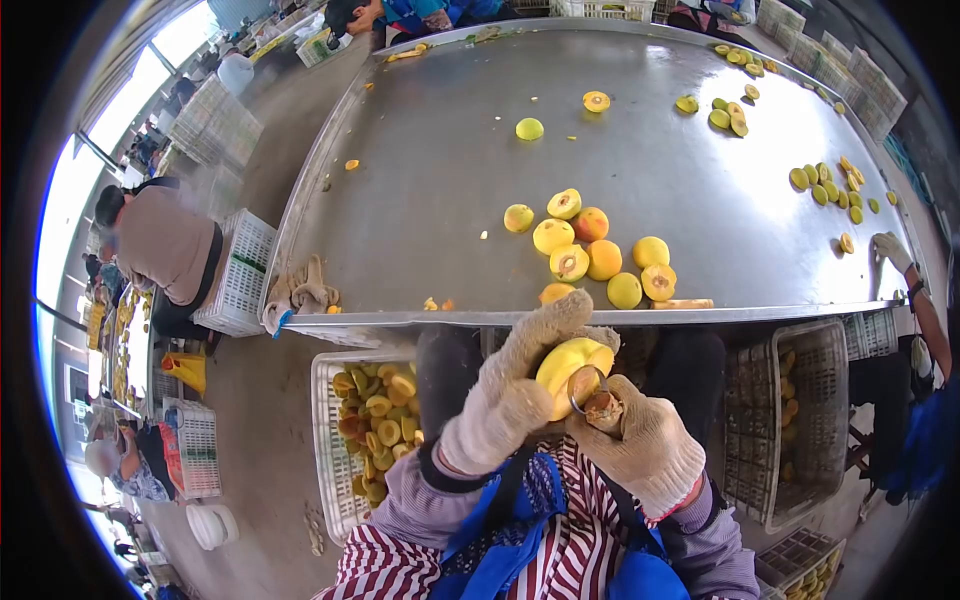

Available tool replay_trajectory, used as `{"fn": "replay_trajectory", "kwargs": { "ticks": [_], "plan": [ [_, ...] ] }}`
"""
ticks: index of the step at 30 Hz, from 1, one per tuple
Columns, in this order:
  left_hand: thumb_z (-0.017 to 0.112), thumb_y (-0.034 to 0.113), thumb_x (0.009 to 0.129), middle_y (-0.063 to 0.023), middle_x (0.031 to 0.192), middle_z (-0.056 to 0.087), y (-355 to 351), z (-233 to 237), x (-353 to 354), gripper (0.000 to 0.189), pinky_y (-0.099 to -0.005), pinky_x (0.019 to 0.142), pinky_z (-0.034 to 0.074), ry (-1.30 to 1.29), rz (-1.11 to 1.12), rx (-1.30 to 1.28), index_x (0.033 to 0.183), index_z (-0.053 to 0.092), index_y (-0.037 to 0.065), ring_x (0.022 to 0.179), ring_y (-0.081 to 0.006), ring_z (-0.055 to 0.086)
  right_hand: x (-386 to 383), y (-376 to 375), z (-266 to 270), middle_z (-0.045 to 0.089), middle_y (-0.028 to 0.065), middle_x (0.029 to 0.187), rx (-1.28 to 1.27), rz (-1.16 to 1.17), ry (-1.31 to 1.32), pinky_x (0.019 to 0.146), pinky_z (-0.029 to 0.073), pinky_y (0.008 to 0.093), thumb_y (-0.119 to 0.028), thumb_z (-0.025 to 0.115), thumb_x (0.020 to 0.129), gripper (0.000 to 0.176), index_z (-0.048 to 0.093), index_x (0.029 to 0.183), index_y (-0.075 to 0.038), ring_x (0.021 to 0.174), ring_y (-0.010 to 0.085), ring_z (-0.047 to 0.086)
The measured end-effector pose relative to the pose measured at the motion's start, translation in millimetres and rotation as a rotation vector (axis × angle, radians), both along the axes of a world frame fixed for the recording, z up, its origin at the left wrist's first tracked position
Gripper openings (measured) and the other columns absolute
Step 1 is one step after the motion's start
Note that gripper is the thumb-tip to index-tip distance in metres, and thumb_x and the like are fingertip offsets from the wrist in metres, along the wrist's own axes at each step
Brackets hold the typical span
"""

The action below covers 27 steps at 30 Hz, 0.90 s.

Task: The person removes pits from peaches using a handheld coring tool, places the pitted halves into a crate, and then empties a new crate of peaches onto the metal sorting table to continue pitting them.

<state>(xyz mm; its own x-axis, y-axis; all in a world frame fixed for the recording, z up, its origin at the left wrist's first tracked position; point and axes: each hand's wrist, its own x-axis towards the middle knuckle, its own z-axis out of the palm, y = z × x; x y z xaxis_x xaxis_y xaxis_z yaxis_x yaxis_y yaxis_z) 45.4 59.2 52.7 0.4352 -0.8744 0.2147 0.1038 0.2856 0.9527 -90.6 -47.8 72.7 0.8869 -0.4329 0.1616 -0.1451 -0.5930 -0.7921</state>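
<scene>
In front of my lap, my left hand [520, 370], in a soiled knit glove, is closed around a yellow peach [562, 372] with a cut face turned to the right. My right hand [645, 440], gloved too, grips a pitting knife [600, 388] with a curved metal loop. That loop touches the peach at its brown centre. The knife's handle is mostly hidden by my fingers. Just beyond my hands, several peaches [604, 260], some whole and some halved, sit near the table edge. A thin wooden-looking stick [682, 304] lies beside them.
The metal table [420, 200] bears further halves [730, 118] at the back right. Crumpled gloves [305, 290] lie at its left corner. A crate of peach halves [380, 420] stands left of my legs, another crate [800, 480] right. A co-worker's gloved hand [890, 250] rests at the right edge.
</scene>
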Motion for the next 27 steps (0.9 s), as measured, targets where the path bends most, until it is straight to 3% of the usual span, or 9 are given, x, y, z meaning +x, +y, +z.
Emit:
{"fn": "replay_trajectory", "kwargs": {
  "ticks": [2,5,7,11,13,18,21,25,27],
  "plan": [
    [0.057,0.059,0.095,-0.0190,0.143,0.049,1,-17,-24,0.078,-0.0364,0.098,0.051,-0.045,0.255,-0.080,0.145,0.040,0.002,0.113,-0.0243,0.063,-2,0,-7,0.065,0.0155,0.067,0.110,0.054,-0.022,0.053,0.054,0.0380,-0.023,0.078,0.083,0.030,0.061,0.097,-0.004,0.061,0.0339,0.068],
    [0.054,0.059,0.096,-0.0191,0.141,0.050,4,-15,-28,0.076,-0.0359,0.092,0.054,0.042,0.291,-0.008,0.145,0.040,0.003,0.111,-0.0241,0.063,-3,7,-18,0.064,0.0163,0.067,0.313,0.064,0.050,0.053,0.054,0.0381,-0.022,0.077,0.084,0.030,0.062,0.100,-0.002,0.061,0.0354,0.067],
    [0.053,0.056,0.098,-0.0190,0.136,0.055,4,-5,-24,0.071,-0.0363,0.088,0.055,0.092,0.290,0.017,0.142,0.045,0.001,0.109,-0.0240,0.064,-4,8,-14,0.066,0.0144,0.070,0.292,0.052,0.120,0.057,0.054,0.0351,-0.022,0.075,0.087,0.028,0.063,0.103,-0.001,0.062,0.0290,0.068],
    [0.056,0.038,0.101,-0.0196,0.122,0.065,-6,18,-10,0.045,-0.0358,0.088,0.055,0.021,0.236,0.090,0.121,0.064,-0.002,0.102,-0.0262,0.067,-4,3,-17,0.066,0.0057,0.076,0.726,0.099,0.180,0.064,0.053,0.0294,-0.022,0.072,0.090,0.028,0.063,0.106,-0.002,0.067,0.0162,0.065],
    [0.064,0.017,0.093,-0.0164,0.115,0.070,-9,22,-1,0.023,-0.0346,0.082,0.057,-0.596,0.308,0.011,0.110,0.070,0.002,0.096,-0.0279,0.071,-5,-1,-7,0.066,0.0028,0.077,0.804,0.124,0.171,0.066,0.052,0.0277,-0.022,0.071,0.090,0.027,0.063,0.107,-0.002,0.069,0.0131,0.063],
    [0.071,0.021,0.086,-0.0133,0.106,0.071,-15,35,-8,0.021,-0.0359,0.074,0.057,-0.573,0.269,0.143,0.102,0.072,0.007,0.089,-0.0317,0.072,-11,-14,27,0.058,-0.0009,0.067,1.260,0.165,0.445,0.048,0.043,0.0229,-0.022,0.069,0.092,0.019,0.062,0.095,-0.005,0.053,0.0074,0.053],
    [0.070,0.023,0.089,-0.0116,0.101,0.072,-21,40,-10,0.020,-0.0355,0.070,0.057,-0.763,0.352,-0.035,0.101,0.072,0.007,0.082,-0.0304,0.072,-19,-18,19,0.054,-0.0017,0.061,1.339,0.276,0.415,0.041,0.037,0.0217,-0.025,0.069,0.092,0.022,0.059,0.089,-0.006,0.046,0.0060,0.047],
    [0.070,0.022,0.088,-0.0097,0.102,0.073,-22,35,2,0.016,-0.0356,0.071,0.057,-0.500,0.040,0.228,0.098,0.073,0.009,0.087,-0.0310,0.071,-20,-16,8,0.053,-0.0016,0.058,1.325,0.276,0.399,0.040,0.035,0.0216,-0.026,0.070,0.091,0.024,0.058,0.087,-0.006,0.044,0.0063,0.046],
    [0.069,0.021,0.089,-0.0110,0.104,0.072,-27,27,9,0.017,-0.0360,0.072,0.057,-0.729,0.008,-0.186,0.099,0.073,0.009,0.090,-0.0324,0.071,-25,-20,3,0.052,-0.0024,0.058,1.513,0.362,0.403,0.038,0.032,0.0218,-0.025,0.070,0.091,0.022,0.060,0.090,-0.005,0.043,0.0060,0.044]
  ]
}}
